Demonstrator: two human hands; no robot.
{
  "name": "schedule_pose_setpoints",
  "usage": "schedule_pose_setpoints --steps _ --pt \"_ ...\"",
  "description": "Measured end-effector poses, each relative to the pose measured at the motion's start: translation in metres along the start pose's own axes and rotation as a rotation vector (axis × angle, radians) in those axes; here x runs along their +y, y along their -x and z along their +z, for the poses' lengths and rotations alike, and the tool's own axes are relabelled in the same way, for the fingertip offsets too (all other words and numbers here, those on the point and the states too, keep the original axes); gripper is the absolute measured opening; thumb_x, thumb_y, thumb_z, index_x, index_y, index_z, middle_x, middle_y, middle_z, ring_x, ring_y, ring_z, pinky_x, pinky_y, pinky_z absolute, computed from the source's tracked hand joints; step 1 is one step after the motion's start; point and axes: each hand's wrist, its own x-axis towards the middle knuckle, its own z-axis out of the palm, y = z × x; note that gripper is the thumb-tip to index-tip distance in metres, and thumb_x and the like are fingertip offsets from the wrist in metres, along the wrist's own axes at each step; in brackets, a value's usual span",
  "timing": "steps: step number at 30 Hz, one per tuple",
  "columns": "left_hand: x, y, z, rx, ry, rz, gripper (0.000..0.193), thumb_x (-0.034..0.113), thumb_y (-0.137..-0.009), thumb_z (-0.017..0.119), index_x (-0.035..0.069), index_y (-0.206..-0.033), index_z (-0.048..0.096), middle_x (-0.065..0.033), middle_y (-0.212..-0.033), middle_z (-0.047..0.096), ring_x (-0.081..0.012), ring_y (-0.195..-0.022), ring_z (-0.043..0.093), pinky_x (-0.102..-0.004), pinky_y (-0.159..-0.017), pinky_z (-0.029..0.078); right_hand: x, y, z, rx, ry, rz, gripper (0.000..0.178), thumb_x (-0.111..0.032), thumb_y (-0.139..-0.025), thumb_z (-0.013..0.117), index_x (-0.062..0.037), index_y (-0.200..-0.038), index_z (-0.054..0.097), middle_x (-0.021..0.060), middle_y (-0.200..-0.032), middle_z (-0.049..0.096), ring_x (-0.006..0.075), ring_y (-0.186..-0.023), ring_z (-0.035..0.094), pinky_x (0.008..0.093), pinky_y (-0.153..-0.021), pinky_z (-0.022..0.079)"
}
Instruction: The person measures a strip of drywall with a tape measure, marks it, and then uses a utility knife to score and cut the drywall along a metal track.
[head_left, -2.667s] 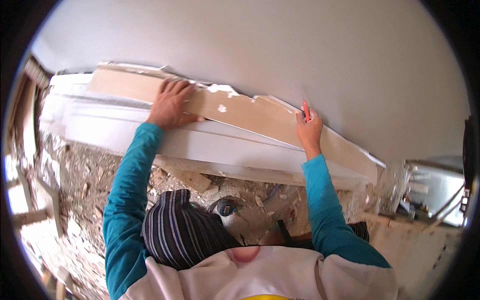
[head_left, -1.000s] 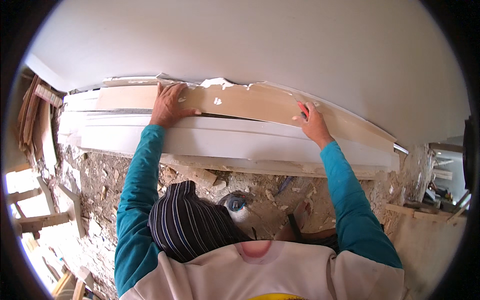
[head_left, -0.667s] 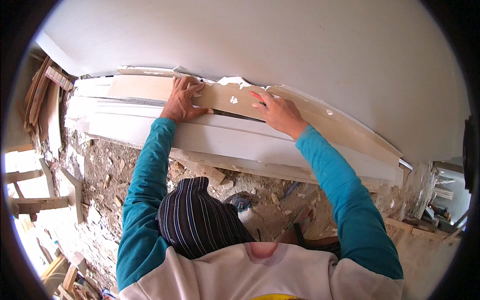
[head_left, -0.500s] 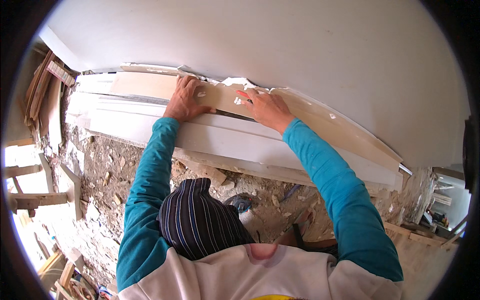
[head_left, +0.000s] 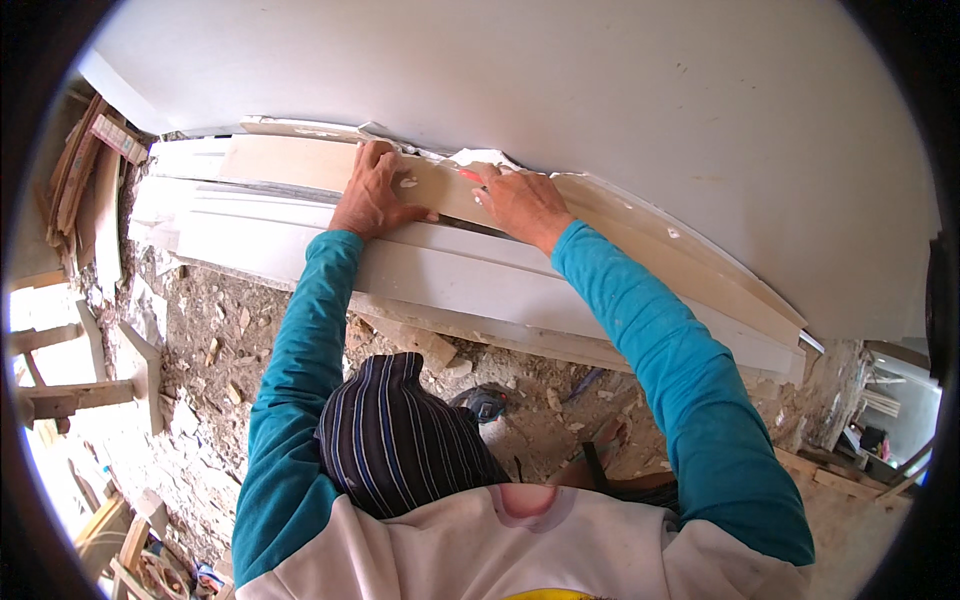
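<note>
A long tan board strip lies along the foot of the wall, on top of white panels. My left hand grips it across its width, fingers at the far edge and thumb along the near edge. To the right, my right hand is closed round a small red-orange tool. Only its tip shows, so its kind is unclear. That hand rests against the strip. Torn white edging curls up just beyond it. A dark gap runs below both hands, between strip and panels.
A smooth grey-white wall rises beyond the boards. Rubble covers the ground, with a wooden stand at left. Wooden planks lean at far left. A dark round object lies near my striped cloth.
My right hand has shifted a little to the left along the strip, taking the red-orange tool with it. My left hand stays in nearly the same place.
</note>
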Motion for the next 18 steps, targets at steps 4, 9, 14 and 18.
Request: schedule_pose_setpoints --steps 4,9,14,18 --pt "0.002 0.0 -0.001 -0.018 -0.011 -0.019 0.084 0.044 -0.051 0.101 -0.002 -0.111 0.065 -0.0158 -0.124 0.051 -0.0361 -0.124 0.048 -0.0441 -0.11 0.048 0.001 -0.002 0.005 0.063 0.002 -0.029 0.03 -0.03 -0.102 0.06 -0.003 -0.116 0.06 0.0219 -0.096 0.075 0.0397 -0.09 0.074 0.0507 -0.08 0.059" --pt "0.002 0.0 -0.002 -0.018 -0.034 -0.011 0.085 0.045 -0.052 0.101 -0.002 -0.113 0.065 -0.0164 -0.126 0.05 -0.0363 -0.124 0.047 -0.0441 -0.11 0.047 0.0 0.002 0.008 -0.047 0.023 0.04 0.034 -0.028 -0.104 0.056 -0.0007 -0.125 0.059 0.0214 -0.095 0.075 0.0417 -0.091 0.072 0.0542 -0.081 0.056" --pt "0.003 0.002 -0.001 -0.023 -0.04 -0.028 0.083 0.043 -0.054 0.1 -0.002 -0.114 0.064 -0.0173 -0.128 0.05 -0.0371 -0.127 0.047 -0.0444 -0.111 0.047 0.002 0.018 0.003 -0.031 0.008 0.102 0.03 -0.025 -0.105 0.053 0.0005 -0.12 0.058 0.022 -0.094 0.074 0.0415 -0.09 0.072 0.055 -0.078 0.055" --pt "0.005 0.002 0.0 -0.011 -0.046 -0.037 0.079 0.038 -0.056 0.1 -0.001 -0.113 0.063 -0.018 -0.131 0.049 -0.0379 -0.129 0.047 -0.0449 -0.111 0.048 0.015 0.031 -0.004 -0.057 0.063 0.127 0.027 -0.023 -0.105 0.052 -0.0002 -0.118 0.058 0.0218 -0.093 0.074 0.0405 -0.088 0.073 0.0537 -0.076 0.056"
